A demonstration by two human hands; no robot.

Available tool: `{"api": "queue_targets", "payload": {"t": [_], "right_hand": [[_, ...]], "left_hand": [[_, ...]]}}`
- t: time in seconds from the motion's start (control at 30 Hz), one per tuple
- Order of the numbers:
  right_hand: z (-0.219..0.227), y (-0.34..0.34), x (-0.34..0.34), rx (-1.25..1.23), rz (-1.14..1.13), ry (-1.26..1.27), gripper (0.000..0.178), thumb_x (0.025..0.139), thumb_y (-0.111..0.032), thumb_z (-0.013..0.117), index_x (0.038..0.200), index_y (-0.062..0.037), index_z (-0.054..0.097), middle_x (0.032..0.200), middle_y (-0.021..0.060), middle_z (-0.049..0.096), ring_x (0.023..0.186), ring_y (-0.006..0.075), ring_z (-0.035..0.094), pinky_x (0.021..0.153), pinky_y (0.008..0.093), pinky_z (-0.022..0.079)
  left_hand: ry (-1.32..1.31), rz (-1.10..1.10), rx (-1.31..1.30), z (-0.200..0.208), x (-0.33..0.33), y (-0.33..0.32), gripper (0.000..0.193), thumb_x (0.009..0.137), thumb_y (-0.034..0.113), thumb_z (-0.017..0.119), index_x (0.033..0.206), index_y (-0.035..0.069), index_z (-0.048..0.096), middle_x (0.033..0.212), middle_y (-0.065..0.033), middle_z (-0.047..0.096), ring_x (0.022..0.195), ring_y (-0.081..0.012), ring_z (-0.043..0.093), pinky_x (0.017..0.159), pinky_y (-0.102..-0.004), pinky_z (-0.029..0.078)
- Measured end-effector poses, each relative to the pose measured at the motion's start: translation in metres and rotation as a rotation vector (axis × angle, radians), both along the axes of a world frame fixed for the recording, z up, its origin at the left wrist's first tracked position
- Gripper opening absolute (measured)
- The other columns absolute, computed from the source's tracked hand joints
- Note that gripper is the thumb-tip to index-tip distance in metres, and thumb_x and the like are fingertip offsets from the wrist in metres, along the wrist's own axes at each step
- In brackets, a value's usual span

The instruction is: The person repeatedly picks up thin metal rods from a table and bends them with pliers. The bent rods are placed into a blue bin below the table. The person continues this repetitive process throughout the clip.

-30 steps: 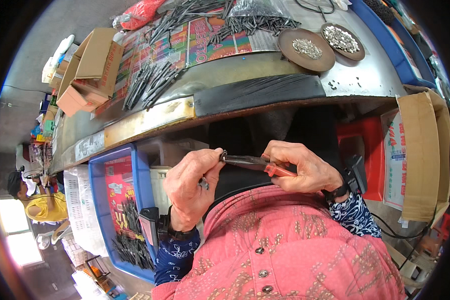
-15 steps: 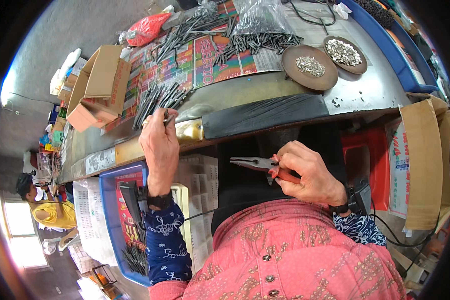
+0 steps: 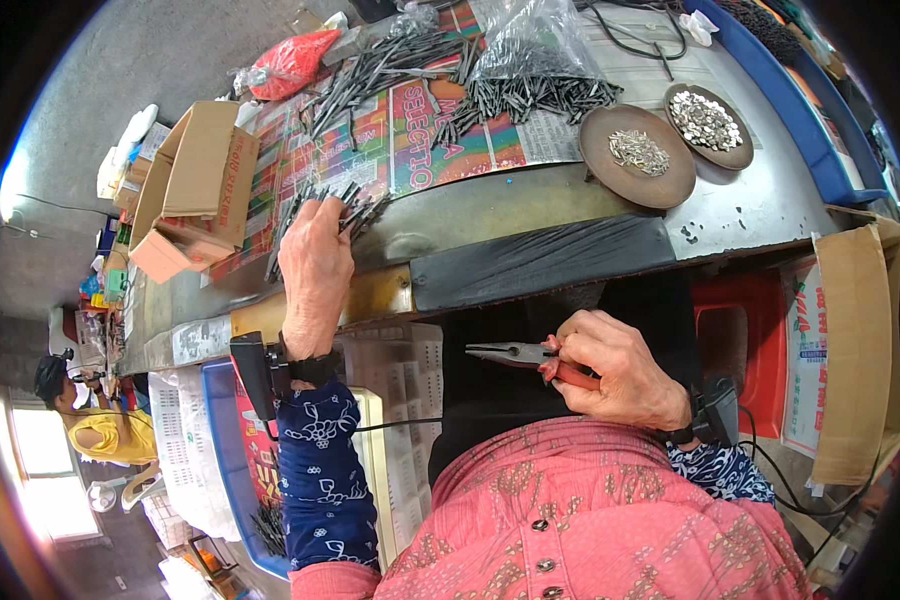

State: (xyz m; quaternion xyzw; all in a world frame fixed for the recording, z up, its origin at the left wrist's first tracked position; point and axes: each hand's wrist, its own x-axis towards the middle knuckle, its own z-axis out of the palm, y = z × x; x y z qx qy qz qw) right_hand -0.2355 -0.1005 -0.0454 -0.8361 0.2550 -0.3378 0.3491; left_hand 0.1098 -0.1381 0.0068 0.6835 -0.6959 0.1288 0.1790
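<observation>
Pliers (image 3: 515, 353) gripped in right hand (image 3: 620, 370) — left hand (image 3: 315, 253) at dark strips (image 3: 368, 212), grip unclear.

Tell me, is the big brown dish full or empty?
Neither, it's partly filled: small silvery bits lie in the middle of the big dish, with its bare brown surface showing around them.

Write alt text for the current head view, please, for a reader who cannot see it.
A person's right hand holds red-handled pliers, while the left hand is at a bundle of thin dark rods on a workbench. To the right sit two brown dishes of small pale pieces.
</observation>
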Motion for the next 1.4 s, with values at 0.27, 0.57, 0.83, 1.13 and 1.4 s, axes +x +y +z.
{"api": "queue_targets", "payload": {"t": [0.27, 0.57, 0.83, 1.13, 1.4], "right_hand": [[0.002, 0.000, -0.003, -0.010, -0.002, -0.012, 0.016, 0.073, -0.002, 0.074, 0.087, -0.0061, 0.067, 0.092, 0.0096, 0.063, 0.085, 0.0289, 0.062, 0.074, 0.0387, 0.052], [0.022, -0.002, -0.010, -0.162, -0.087, -0.074, 0.025, 0.066, 0.006, 0.077, 0.084, -0.0012, 0.060, 0.098, 0.0143, 0.063, 0.085, 0.0308, 0.062, 0.072, 0.0369, 0.052], [0.040, 0.007, -0.006, -0.412, -0.211, -0.032, 0.024, 0.068, -0.004, 0.077, 0.089, -0.0047, 0.065, 0.101, 0.0090, 0.059, 0.088, 0.0283, 0.058, 0.076, 0.0403, 0.044], [0.048, 0.021, -0.007, -0.535, -0.214, 0.069, 0.023, 0.068, -0.012, 0.077, 0.088, -0.0086, 0.065, 0.109, 0.0094, 0.058, 0.100, 0.0285, 0.059, 0.087, 0.0455, 0.041], [0.050, 0.024, -0.008, -0.570, -0.207, 0.102, 0.021, 0.068, -0.013, 0.077, 0.085, -0.0099, 0.063, 0.108, 0.0094, 0.058, 0.098, 0.0287, 0.059, 0.085, 0.0445, 0.041]], "left_hand": [[0.087, -0.077, -0.092, -0.003, -0.019, 0.008, 0.026, 0.078, -0.005, 0.067, 0.101, 0.003, 0.059, 0.096, -0.0187, 0.061, 0.089, -0.0431, 0.062, 0.072, -0.0502, 0.049], [0.631, -0.120, -0.194, 0.023, -0.062, 0.047, 0.012, 0.094, 0.000, 0.066, 0.106, 0.000, 0.065, 0.081, -0.0089, 0.071, 0.068, -0.0142, 0.064, 0.063, -0.0273, 0.048], [1.665, -0.242, 0.070, 0.024, -0.112, 0.105, 0.015, 0.098, 0.007, 0.069, 0.110, -0.002, 0.066, 0.084, -0.0114, 0.072, 0.051, -0.0013, 0.045, 0.048, -0.0169, 0.035], [2.033, -0.201, 0.303, 0.022, -0.113, 0.130, 0.010, 0.099, 0.007, 0.066, 0.106, 0.002, 0.062, 0.086, -0.0164, 0.070, 0.046, -0.0016, 0.037, 0.043, -0.0169, 0.029], [2.103, -0.233, 0.349, 0.022, -0.109, 0.136, 0.007, 0.099, 0.007, 0.065, 0.103, 0.005, 0.061, 0.085, -0.0169, 0.070, 0.043, -0.0015, 0.035, 0.042, -0.0181, 0.027]]}}
